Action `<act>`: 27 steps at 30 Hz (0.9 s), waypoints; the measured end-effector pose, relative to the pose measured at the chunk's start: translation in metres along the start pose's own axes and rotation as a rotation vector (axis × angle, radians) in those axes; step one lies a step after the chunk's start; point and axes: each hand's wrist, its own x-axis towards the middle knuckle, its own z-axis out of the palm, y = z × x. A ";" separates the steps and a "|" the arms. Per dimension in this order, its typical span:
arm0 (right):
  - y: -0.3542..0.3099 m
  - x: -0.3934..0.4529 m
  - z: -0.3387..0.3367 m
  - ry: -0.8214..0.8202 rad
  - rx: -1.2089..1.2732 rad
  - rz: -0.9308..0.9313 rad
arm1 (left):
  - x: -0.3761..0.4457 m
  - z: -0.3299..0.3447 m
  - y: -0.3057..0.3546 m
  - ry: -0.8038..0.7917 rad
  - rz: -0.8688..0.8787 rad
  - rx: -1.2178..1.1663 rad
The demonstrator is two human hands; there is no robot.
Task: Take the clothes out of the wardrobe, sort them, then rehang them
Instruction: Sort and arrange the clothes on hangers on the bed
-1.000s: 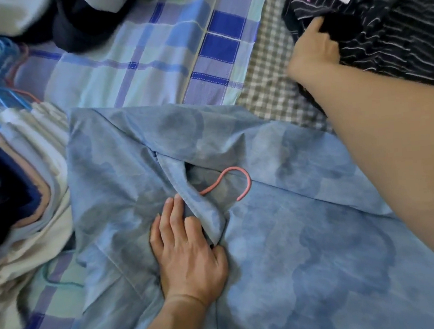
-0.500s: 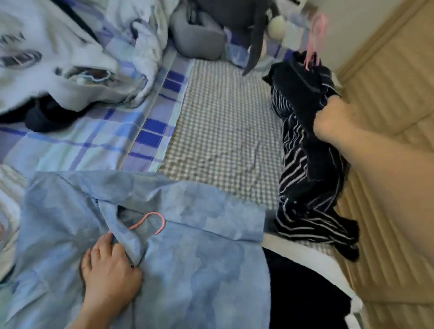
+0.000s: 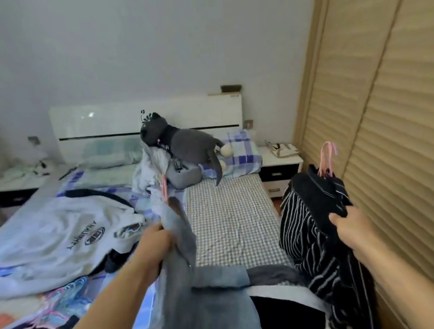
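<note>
**Both hands hold clothes above the bed**

The left hand [image 3: 156, 243] grips a blue shirt [image 3: 194, 290], fingers curled round a bunch of cloth near the collar; the shirt hangs from the fist over the near edge of the bed [image 3: 231, 223]. A pink hanger [image 3: 164, 188] pokes up from its top, blurred, so how it sits in the shirt is hard to tell. The right hand [image 3: 350, 227] clutches a black striped garment [image 3: 309, 224], held up beside the slatted wardrobe door [image 3: 395, 129], with pink hangers [image 3: 327, 159] sticking out above it. A grey sweatshirt [image 3: 60, 236] lies spread on the bed's left side. A dark plush toy [image 3: 183, 141] rests by the headboard [image 3: 119, 120].
</note>
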 end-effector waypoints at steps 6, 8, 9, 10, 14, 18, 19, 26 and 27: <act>-0.061 -0.085 -0.067 -0.090 0.217 -0.345 | -0.061 0.100 0.107 -0.258 0.104 -0.213; -0.072 -0.114 -0.063 -0.168 0.270 -0.459 | -0.083 0.139 0.119 -0.280 0.101 -0.245; -0.074 -0.125 -0.056 -0.217 0.283 -0.512 | -0.092 0.157 0.120 -0.270 0.103 -0.269; -0.072 -0.133 -0.049 -0.258 0.298 -0.537 | -0.100 0.173 0.120 -0.240 0.114 -0.298; -0.060 -0.153 -0.041 -0.428 0.400 -0.415 | -0.123 0.202 0.107 -0.227 0.121 -0.392; -0.053 -0.151 -0.048 -0.566 0.409 -0.382 | -0.116 0.200 0.097 -0.260 0.192 -0.245; -0.053 -0.150 -0.048 -0.587 0.410 -0.372 | -0.114 0.200 0.098 -0.260 0.194 -0.218; -0.053 -0.150 -0.049 -0.872 0.418 -0.276 | -0.102 0.202 0.081 -0.115 0.183 -0.178; -0.056 -0.153 -0.048 -0.858 0.393 -0.264 | -0.103 0.203 0.076 -0.123 0.172 -0.157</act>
